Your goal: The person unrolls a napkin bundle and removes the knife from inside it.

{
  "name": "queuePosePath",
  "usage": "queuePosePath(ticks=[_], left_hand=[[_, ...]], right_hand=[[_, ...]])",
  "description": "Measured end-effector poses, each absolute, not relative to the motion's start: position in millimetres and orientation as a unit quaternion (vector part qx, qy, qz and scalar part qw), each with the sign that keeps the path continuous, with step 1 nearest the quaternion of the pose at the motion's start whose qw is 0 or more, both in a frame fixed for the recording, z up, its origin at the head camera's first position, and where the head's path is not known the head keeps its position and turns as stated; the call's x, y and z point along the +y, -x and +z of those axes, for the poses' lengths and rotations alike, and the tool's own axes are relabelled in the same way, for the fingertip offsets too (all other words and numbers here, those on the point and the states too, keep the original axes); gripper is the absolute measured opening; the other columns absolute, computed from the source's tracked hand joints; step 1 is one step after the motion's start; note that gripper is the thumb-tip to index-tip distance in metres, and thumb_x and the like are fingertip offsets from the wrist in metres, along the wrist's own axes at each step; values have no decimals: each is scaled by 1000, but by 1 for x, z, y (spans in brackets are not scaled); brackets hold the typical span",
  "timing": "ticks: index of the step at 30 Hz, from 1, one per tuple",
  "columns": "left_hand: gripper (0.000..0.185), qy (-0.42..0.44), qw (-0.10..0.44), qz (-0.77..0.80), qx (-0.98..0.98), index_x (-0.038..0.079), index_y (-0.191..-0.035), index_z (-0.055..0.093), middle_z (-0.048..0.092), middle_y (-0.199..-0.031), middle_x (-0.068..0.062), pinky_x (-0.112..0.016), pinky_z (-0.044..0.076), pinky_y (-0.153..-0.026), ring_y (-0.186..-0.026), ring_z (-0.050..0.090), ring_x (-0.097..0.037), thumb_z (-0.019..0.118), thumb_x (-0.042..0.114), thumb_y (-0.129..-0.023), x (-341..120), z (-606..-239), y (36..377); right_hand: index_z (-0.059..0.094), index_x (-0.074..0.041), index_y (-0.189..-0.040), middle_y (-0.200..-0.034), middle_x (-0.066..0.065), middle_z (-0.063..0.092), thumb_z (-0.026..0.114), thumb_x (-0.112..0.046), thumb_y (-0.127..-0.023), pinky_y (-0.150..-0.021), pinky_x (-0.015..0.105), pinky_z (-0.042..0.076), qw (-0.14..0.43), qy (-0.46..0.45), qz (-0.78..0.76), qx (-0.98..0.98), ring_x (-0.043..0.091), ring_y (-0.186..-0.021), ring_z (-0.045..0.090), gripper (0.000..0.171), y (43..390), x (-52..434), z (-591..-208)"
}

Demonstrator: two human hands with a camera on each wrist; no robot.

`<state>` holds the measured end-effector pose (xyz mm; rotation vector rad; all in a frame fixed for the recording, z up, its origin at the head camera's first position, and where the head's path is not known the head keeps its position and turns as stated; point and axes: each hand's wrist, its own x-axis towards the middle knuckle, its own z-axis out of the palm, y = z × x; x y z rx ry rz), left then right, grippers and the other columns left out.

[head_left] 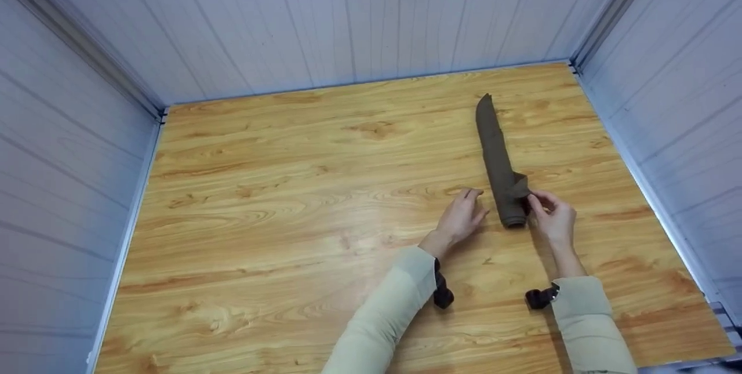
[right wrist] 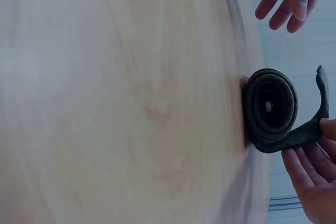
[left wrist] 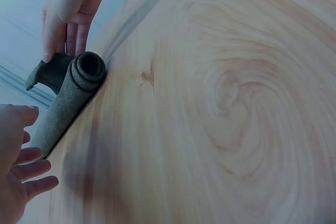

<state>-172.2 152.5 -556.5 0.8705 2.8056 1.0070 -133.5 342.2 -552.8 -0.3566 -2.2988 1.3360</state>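
Note:
A dark grey-brown cloth (head_left: 497,156), rolled into a long tube, lies on the wooden table towards the right. Its near end shows several wound layers in the right wrist view, with a loose flap (right wrist: 299,134) lifted away from the roll. My right hand (head_left: 555,220) pinches this flap between thumb and fingers, on the right side of the roll. To the left of the roll is my left hand (head_left: 461,216), its fingers spread and relaxed, apart from the cloth. In the left wrist view the left fingers (left wrist: 31,170) hold nothing.
The wood-patterned table (head_left: 261,188) is bordered by a pale panelled back wall (head_left: 371,20), a left wall (head_left: 64,177) and a right wall (head_left: 678,95). A dark wrist device (head_left: 443,291) sits at the left cuff, another dark device (head_left: 540,298) at the right.

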Motion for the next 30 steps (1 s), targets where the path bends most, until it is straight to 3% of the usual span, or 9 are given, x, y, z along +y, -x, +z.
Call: queuePosePath(ticks=[4, 7, 19, 25, 30], left_hand=[[38, -277, 21, 329, 903, 6, -120, 50, 50, -114, -6, -18, 37, -88, -105, 50, -13, 55, 25, -88, 158, -559, 173], [39, -279, 20, 322, 904, 6, -121, 49, 49, -116, -6, -19, 38, -88, -106, 49, -13, 55, 25, -88, 162, -559, 174], [42, -304, 16, 307, 902, 6, -125, 46, 43, -126, -8, -19, 33, -93, -115, 43, -14, 55, 25, -88, 182, -559, 170], [45, -325, 22, 298, 898, 7, -128, 44, 35, -136, -9, -19, 28, -97, -123, 34, -15, 54, 26, -89, 189, -560, 166], [45, -339, 23, 281, 898, 10, -130, 43, 33, -138, -6, -21, 26, -99, -126, 31, -17, 52, 28, -90, 192, -561, 166]], right_hand=[[66, 6, -91, -84, 10, 65, 63, -5, -81, -60, 7, 42, 230, 151, 503, -820, -9, -66, 53, 16, 135, 345, -553], [66, 8, -93, -88, 20, 63, 63, -6, -81, -60, 7, 42, 230, 163, 511, -812, -10, -66, 53, 18, 135, 348, -555], [61, 8, -97, -71, -8, 61, 60, -16, -84, -56, 18, 49, 176, 263, 552, -772, 3, -59, 59, 27, 131, 360, -552], [58, 8, -101, -67, -11, 60, 60, -17, -84, -56, 17, 49, 146, 300, 586, -738, 2, -57, 59, 30, 130, 364, -551], [57, 7, -98, -60, -11, 59, 59, -12, -84, -54, 18, 49, 164, 306, 606, -715, 2, -53, 58, 24, 130, 369, -552]])
